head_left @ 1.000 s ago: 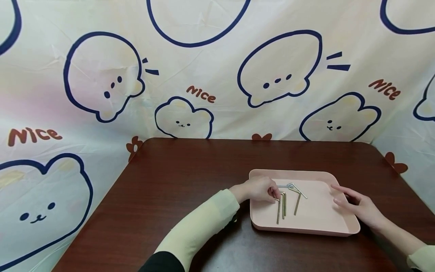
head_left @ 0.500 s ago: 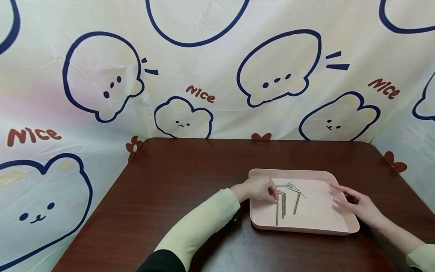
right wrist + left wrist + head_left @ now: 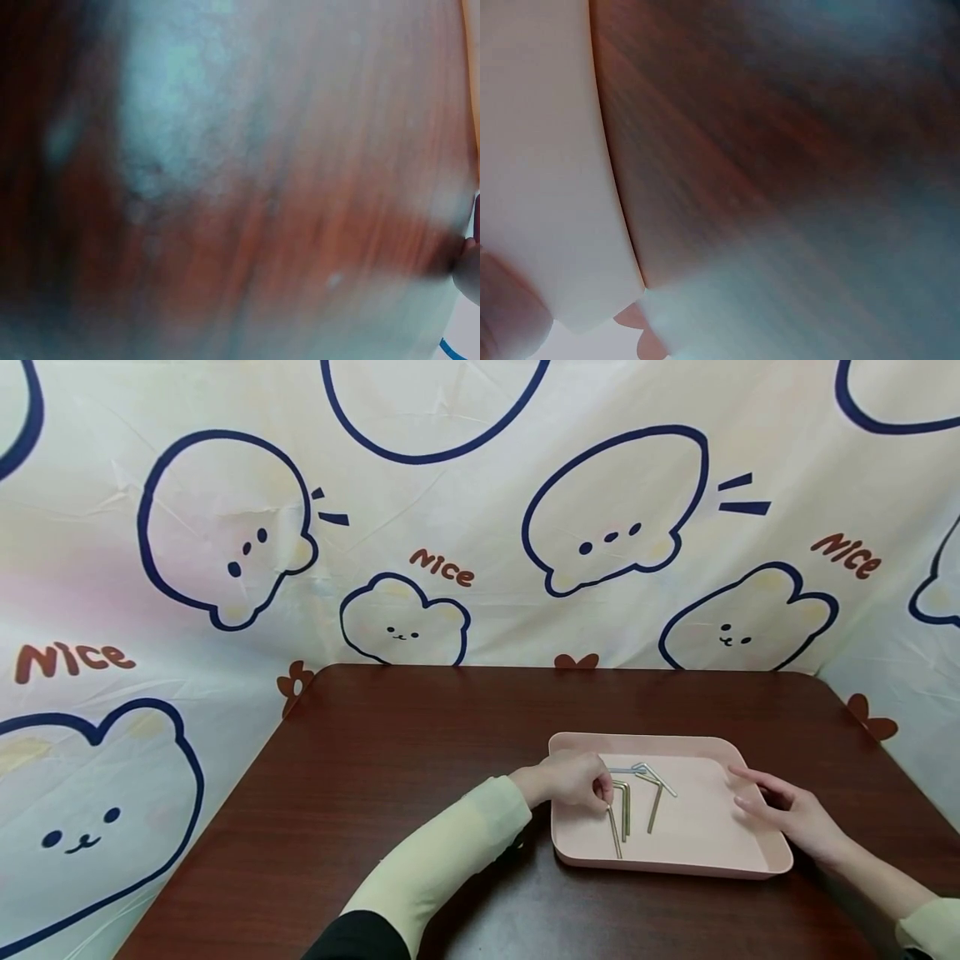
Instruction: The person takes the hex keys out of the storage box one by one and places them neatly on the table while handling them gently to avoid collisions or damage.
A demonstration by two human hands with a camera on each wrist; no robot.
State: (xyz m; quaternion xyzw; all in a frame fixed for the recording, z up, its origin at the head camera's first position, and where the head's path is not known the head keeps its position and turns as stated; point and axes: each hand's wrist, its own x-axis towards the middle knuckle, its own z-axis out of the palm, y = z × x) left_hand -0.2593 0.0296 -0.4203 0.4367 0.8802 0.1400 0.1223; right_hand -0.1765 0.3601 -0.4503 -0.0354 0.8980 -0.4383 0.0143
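Note:
My left hand (image 3: 576, 778) reaches into the pink tray (image 3: 705, 867) and pinches the top end of a gold hex key (image 3: 614, 833), whose long arm points down toward the tray's near side. Just right of it lie gold L-shaped hex keys (image 3: 626, 814), side by side. Farther right, another gold hex key (image 3: 656, 810) meets silver hex keys (image 3: 660, 780) that cross one another. With fingers extended, my right hand (image 3: 797, 817) rests at the tray's right rim. The left wrist view shows part of a finger (image 3: 510, 315) beside the tray; the keys are out of sight there.
The tray stands on a dark brown wooden table (image 3: 420, 727), right of its middle. Behind the table hangs a pale cloth (image 3: 495, 635) printed with bear outlines. Both wrist views are mostly blurred tabletop.
The pinched gold hex key has shifted slightly toward the tray's near side and its long arm now slants to the right. My right hand and the other keys stay put.

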